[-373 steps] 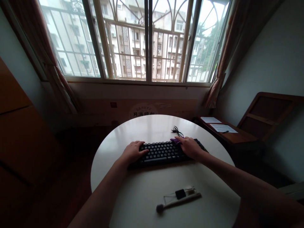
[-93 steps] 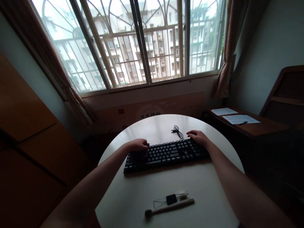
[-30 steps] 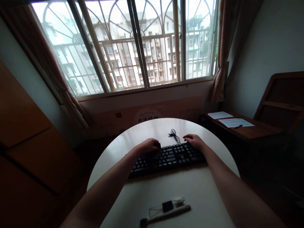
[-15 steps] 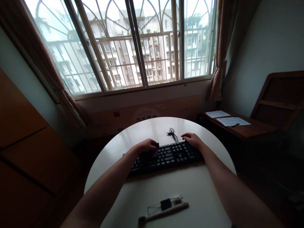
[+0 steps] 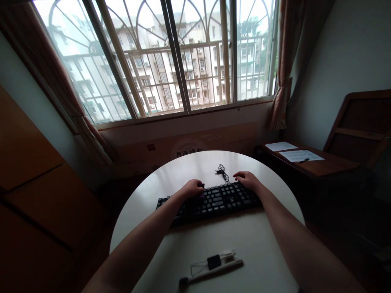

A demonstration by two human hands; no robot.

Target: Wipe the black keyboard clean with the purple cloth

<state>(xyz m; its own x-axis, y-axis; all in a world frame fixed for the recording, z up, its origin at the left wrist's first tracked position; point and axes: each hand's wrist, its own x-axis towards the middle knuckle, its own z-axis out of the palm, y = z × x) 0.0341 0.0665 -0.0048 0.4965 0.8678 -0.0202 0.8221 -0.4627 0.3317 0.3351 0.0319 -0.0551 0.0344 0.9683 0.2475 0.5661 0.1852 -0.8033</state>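
Note:
A black keyboard [image 5: 215,200] lies across the round white table [image 5: 137,260]. My left hand [image 5: 192,188] is closed on a dark purple cloth [image 5: 200,196], pressed on the keyboard's keys left of its middle. Most of the cloth is hidden under the hand. At the keyboard's far right edge, my right hand [image 5: 247,180] holds the keyboard, its fingers reaching over the far side. The keyboard's black cable [image 5: 223,173] lies bundled on the table between the two hands.
Nearer to me lie a toothbrush [image 5: 214,273] and a tool with a dark square block and a wire frame [image 5: 214,261]. To the right, a wooden chair [image 5: 339,162] bears papers [image 5: 301,156] and a pen [image 5: 304,161]. A barred window [image 5: 186,73] stands beyond the table.
My left hand and forearm have shifted slightly right with the cloth, baring more of the keyboard's left end. The right hand stays on the keyboard.

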